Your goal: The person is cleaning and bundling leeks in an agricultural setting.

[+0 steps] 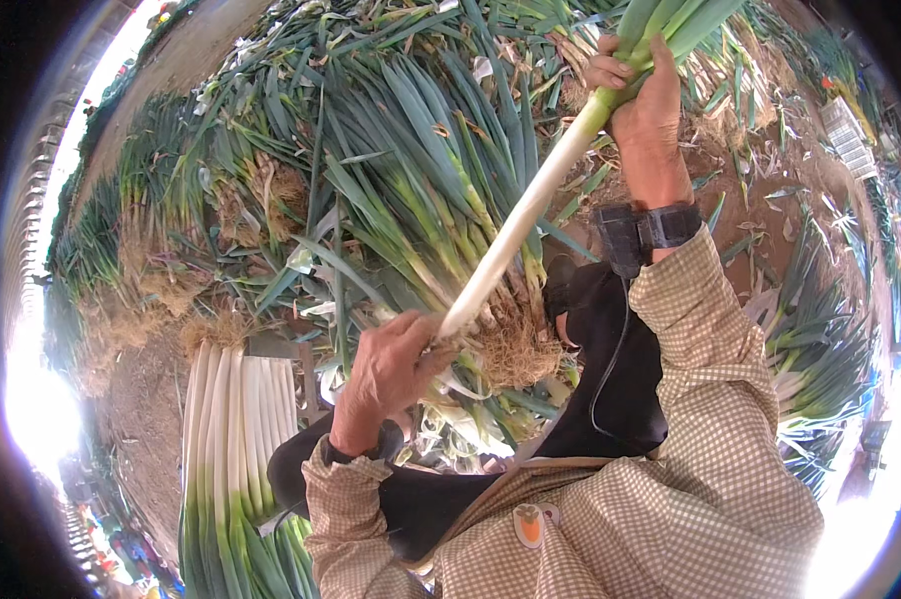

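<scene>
A long leek (529, 206) with a clean white shank slants across the view in front of me. My right hand (645, 93) is closed around it where the green leaves begin to fan out. At the lower root end, my left hand (396, 359) has its fingers closed on the tip, and the roots there are mostly hidden. Behind the shank lies a thick pile of unpeeled leeks (428, 180), with a tangle of brown roots (521, 356) toward me. Pale peeled scraps (458, 427) lie between my legs.
Left of me, a row of white-shanked leeks (230, 419) lies side by side, green ends toward me. Further rooted bundles (140, 195) spread at the far left. More leeks (817, 344) lie at right on bare soil (765, 202), near a white crate (847, 138).
</scene>
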The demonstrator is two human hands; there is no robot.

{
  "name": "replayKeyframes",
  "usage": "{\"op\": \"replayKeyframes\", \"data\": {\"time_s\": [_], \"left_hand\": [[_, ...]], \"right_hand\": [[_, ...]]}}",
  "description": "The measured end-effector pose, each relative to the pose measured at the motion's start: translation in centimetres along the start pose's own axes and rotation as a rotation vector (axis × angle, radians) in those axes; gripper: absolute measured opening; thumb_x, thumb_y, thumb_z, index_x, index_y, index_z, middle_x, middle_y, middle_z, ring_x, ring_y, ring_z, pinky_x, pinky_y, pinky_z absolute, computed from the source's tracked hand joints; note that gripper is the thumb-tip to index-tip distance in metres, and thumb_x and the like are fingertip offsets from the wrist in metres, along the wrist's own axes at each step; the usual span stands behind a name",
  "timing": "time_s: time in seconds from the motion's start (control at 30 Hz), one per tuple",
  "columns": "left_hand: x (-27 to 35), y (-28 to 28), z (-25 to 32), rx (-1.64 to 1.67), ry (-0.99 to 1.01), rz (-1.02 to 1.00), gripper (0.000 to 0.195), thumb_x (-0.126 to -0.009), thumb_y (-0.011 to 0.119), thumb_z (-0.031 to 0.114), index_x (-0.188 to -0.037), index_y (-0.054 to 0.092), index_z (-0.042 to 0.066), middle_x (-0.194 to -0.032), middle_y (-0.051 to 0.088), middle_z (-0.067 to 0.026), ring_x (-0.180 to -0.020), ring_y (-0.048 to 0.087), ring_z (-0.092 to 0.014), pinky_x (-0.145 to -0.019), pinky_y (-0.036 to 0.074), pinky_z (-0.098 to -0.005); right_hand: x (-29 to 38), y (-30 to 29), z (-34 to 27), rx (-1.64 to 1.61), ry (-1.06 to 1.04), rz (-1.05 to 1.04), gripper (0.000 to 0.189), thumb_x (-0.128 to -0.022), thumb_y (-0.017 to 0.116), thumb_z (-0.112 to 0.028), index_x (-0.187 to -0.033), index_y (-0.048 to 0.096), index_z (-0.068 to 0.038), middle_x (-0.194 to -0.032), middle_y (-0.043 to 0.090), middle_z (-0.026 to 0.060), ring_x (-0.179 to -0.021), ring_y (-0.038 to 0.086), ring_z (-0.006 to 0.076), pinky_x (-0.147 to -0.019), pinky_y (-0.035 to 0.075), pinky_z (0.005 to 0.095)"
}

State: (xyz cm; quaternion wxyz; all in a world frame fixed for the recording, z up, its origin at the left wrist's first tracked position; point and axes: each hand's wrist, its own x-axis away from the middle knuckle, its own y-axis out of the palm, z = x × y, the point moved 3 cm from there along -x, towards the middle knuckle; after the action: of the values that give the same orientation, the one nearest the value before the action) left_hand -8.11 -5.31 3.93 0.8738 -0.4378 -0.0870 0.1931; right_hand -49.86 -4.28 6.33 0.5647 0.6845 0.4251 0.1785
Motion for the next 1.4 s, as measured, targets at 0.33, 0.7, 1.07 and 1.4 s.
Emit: {"op": "replayKeyframes", "data": {"time_s": [0.33,0.7,1.07,1.4], "left_hand": [[4.3,-1.0,-12.4,0.115,-0.616,0.353,0.028,-0.098,0.064,0.025,-0.104,0.076,0.000,-0.093,0.075,-0.0175,-0.085,0.071,-0.020,-0.075,0.055,-0.0367],[-2.4,0.6,-1.5,0.211,-0.169,0.313,0.083,-0.081,0.081,0.004,-0.154,0.041,0.002,-0.147,0.053,-0.0218,-0.137,0.052,-0.031,-0.114,0.041,-0.0426],[-3.9,0.3,0.0,0.649,-0.053,0.500,0.046,-0.096,0.060,-0.010,-0.140,0.049,-0.005,-0.125,0.066,-0.0137,-0.107,0.069,-0.021,-0.095,0.056,-0.0326],[-4.0,-0.1,0.4,0.811,-0.091,0.629,0.054,-0.090,0.065,-0.014,-0.139,0.049,-0.001,-0.134,0.058,-0.0117,-0.119,0.060,-0.020,-0.100,0.053,-0.0357]], "right_hand": [[3.2,5.6,0.9,0.321,-0.209,0.270,0.038,-0.110,0.043,-0.040,-0.113,0.043,-0.002,-0.091,0.055,0.0133,-0.061,0.045,0.0125,-0.053,0.039,0.0271],[6.6,8.2,9.8,0.493,0.075,0.058,0.046,-0.106,0.056,-0.046,-0.128,0.047,-0.007,-0.108,0.060,0.0135,-0.083,0.060,0.0179,-0.076,0.053,0.0355],[9.8,8.9,16.5,0.418,0.478,-0.160,0.047,-0.096,0.075,-0.019,-0.136,0.059,0.001,-0.124,0.068,0.0113,-0.111,0.068,0.0200,-0.097,0.057,0.0370],[9.1,4.6,20.3,0.848,0.216,-0.307,0.033,-0.103,0.065,-0.019,-0.125,0.064,0.005,-0.111,0.071,0.0100,-0.096,0.070,0.0159,-0.084,0.060,0.0332]]}}
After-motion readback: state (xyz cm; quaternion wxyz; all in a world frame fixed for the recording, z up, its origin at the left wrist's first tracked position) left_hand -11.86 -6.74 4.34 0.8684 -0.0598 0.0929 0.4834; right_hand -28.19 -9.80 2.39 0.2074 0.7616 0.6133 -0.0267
